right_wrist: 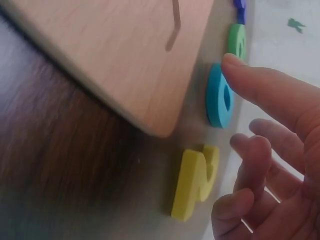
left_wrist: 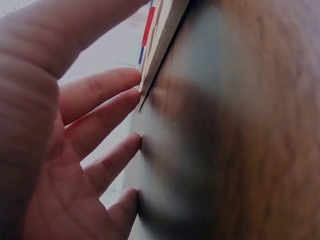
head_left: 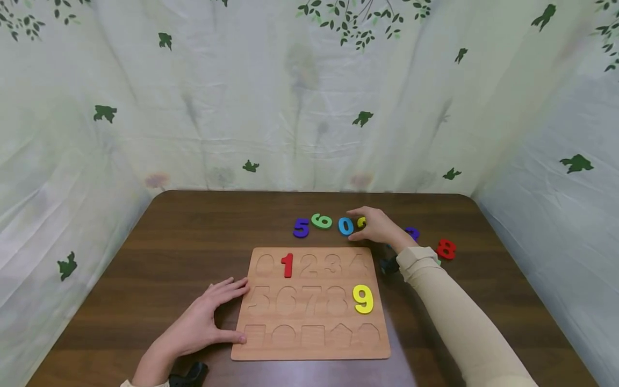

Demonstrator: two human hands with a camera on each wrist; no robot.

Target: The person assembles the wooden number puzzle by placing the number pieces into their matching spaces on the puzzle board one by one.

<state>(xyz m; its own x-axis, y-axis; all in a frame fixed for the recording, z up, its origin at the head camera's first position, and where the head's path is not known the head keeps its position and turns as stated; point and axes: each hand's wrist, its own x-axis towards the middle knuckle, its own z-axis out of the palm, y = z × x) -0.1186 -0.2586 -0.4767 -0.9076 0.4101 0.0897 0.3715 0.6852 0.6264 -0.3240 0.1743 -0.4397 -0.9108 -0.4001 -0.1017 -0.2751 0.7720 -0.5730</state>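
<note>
A wooden number board lies on the table, with a red 1 and a yellow 9 in its slots. My left hand rests along the board's left edge, thumb near the lower corner and fingers spread higher up. Beyond the board's back right corner, my right hand reaches over the loose numbers, its thumb and fingers apart around the blue 0. In the right wrist view the thumb tip overlaps the blue 0. A yellow 2, partly covered in the head view, lies beside it.
Left of the 0 lie a green 6 and a purple 5. A red 8 and a purple number lie by the right sleeve, which hides other pieces. A printed curtain encloses the brown table.
</note>
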